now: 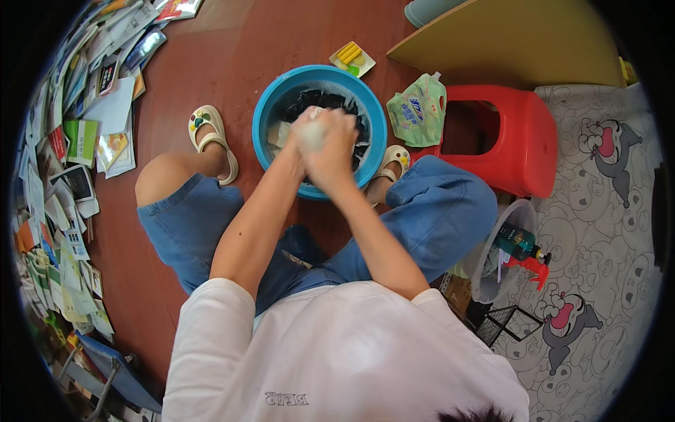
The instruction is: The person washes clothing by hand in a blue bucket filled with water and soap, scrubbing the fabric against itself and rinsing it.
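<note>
A blue plastic basin [375, 95] stands on the floor between my feet, with sudsy water and dark, wet fabric [316, 97] in it. A pale piece of cloth [279, 132] shows at the basin's left inner side. Above the water, my left hand [301, 129] and my right hand [337, 150] are pressed together around a whitish, blurred wad [314, 133]. It looks like wet or lathered cloth, but the blur hides exactly what it is.
Beyond the basin lies a small white dish [364, 67] with yellow and green pieces. To the right are a green detergent pouch [419, 113], a red plastic stool [527, 142] and a clear tub [482, 279] holding bottles. Piled books and papers [113, 105] line the left.
</note>
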A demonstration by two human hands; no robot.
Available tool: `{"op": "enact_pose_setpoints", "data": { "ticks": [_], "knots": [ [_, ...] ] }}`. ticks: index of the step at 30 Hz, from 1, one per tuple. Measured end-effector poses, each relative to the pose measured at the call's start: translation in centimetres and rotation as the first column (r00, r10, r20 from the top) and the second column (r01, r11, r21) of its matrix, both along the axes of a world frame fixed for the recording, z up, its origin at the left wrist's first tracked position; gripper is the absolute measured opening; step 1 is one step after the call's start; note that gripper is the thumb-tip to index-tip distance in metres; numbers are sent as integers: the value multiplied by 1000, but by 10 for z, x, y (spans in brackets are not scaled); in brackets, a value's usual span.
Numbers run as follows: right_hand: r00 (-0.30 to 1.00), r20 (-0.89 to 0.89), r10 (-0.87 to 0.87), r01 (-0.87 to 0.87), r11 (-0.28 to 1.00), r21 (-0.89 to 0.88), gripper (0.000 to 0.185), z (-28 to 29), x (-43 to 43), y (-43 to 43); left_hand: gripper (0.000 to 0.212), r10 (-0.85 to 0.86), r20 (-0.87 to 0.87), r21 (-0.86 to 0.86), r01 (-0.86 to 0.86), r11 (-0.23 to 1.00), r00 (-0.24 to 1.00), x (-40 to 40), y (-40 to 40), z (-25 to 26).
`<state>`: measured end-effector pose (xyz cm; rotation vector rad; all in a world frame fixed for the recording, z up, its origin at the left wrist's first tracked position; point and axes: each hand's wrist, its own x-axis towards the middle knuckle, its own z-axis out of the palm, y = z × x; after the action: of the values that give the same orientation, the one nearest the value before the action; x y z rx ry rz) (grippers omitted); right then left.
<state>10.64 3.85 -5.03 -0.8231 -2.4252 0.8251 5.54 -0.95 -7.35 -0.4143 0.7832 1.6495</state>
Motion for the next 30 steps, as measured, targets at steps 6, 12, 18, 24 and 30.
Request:
{"op": "enact_pose_setpoints", "data": {
  "ticks": [6,12,18,24,30],
  "knots": [
    [955,-65,-288,212,823,-527,25,-37,1,38,31,-157,-118,0,158,987,981,0,5,-14],
    [971,-90,-221,217,975,-51,24,-75,-1,45,32,-28,188,409,-52,911,982,8,8,-33],
    [974,-165,-156,145,986,-80,22,-40,15,19,25,-83,9,-26,83,996,996,-3,3,-48],
    [938,-105,-332,314,937,-151,30,-45,13,52,29,-158,40,163,150,975,987,7,2,-20],
    [829,-352,-435,-211,339,-917,29,-41,41,86,28,-72,138,229,39,973,988,-25,-6,-5]
  ]
}}
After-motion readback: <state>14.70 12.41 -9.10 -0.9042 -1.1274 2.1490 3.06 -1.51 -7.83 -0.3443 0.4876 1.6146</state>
